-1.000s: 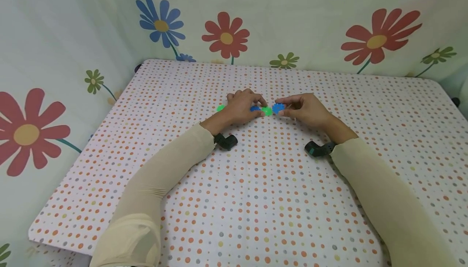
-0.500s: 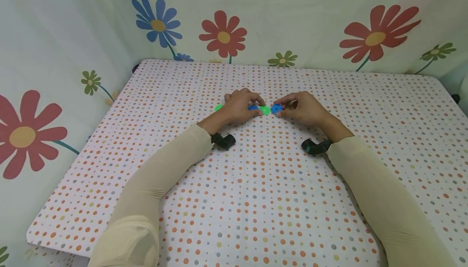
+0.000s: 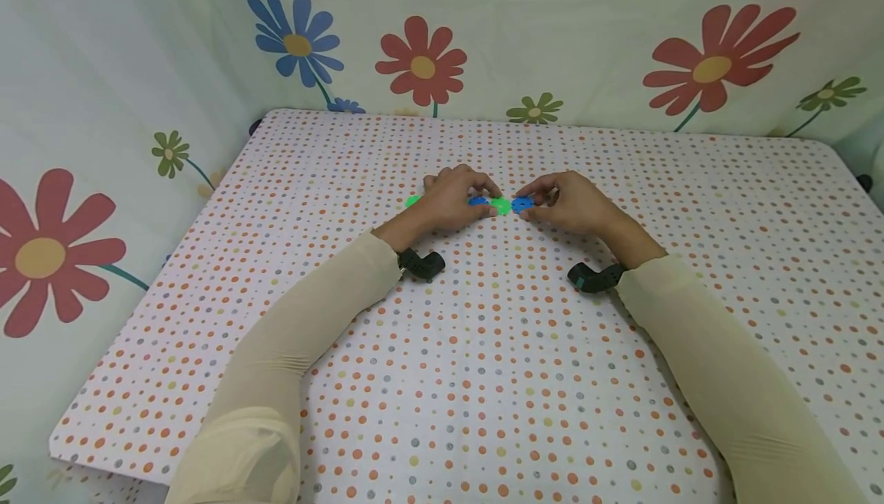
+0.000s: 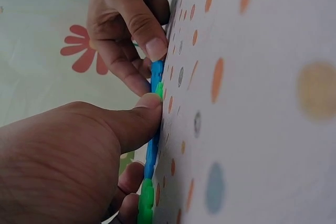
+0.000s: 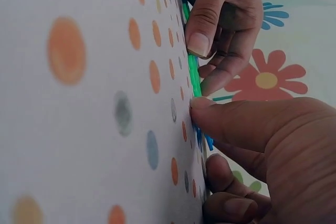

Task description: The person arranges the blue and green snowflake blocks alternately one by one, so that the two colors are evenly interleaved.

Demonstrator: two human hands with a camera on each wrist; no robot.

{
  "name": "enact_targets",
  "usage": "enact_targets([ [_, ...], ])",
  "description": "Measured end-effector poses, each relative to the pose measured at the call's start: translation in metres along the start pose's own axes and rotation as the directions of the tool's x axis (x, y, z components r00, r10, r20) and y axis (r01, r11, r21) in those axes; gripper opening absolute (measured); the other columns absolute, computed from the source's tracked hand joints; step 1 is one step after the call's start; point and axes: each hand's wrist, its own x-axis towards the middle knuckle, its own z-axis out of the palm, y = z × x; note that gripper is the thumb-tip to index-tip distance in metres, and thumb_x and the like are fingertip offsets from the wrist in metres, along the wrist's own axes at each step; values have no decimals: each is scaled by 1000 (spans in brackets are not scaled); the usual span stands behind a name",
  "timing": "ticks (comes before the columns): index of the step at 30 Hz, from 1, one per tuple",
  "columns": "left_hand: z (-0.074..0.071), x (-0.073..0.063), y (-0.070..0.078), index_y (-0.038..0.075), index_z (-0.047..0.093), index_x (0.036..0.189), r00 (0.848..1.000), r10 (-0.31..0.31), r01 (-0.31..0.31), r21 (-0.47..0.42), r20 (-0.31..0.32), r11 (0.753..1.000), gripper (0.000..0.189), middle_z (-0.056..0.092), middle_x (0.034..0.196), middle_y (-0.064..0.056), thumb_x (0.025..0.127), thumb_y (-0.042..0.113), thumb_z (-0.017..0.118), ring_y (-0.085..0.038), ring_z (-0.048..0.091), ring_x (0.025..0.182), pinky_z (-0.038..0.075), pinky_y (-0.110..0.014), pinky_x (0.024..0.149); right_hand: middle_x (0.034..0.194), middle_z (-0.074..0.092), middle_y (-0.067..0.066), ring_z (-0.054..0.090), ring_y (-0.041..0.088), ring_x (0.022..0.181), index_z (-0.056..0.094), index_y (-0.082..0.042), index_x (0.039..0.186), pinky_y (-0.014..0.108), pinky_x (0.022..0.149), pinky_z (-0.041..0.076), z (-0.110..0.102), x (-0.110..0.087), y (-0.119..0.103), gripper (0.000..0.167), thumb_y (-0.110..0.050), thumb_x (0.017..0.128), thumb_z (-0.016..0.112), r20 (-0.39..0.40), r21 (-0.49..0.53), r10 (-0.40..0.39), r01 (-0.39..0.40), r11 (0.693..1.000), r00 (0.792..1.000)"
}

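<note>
Flat, notched plastic discs in green and blue form a row on the table. My left hand (image 3: 456, 197) lies over the row and pinches a green disc (image 3: 501, 205) between thumb and fingers. A second blue disc (image 3: 478, 202) shows partly under that hand, and another green disc (image 3: 413, 201) pokes out at its left. From the other side, my right hand (image 3: 573, 201) pinches the blue disc (image 3: 522, 205) at the row's right end, edge to edge with the green one. In the right wrist view its thumb covers much of the blue disc (image 5: 210, 142).
The table (image 3: 442, 381) wears a white cloth with coloured dots. Behind it and to the left hangs a curtain (image 3: 552, 44) printed with large flowers. A dark wrist camera (image 3: 423, 265) sits at the left wrist, another dark camera (image 3: 595, 278) at the right.
My right hand has brought its blue disc slightly left, up against the green disc, and the disc now lies flatter. The left hand keeps its hold; the head view has shifted a little.
</note>
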Motion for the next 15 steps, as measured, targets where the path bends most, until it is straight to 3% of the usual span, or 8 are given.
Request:
enact_targets([
  [15,2,2,-2,35,69,117,999,1,-2,-25,-32,1000,29,60,117,9,91,46,68,-15,51,111,29,-48,94,85,59,7,48,21,72,72,-9,117,32,64,39,-1,0,-1,35,-26,87,76,-7,5,16,-16,1000,1000],
])
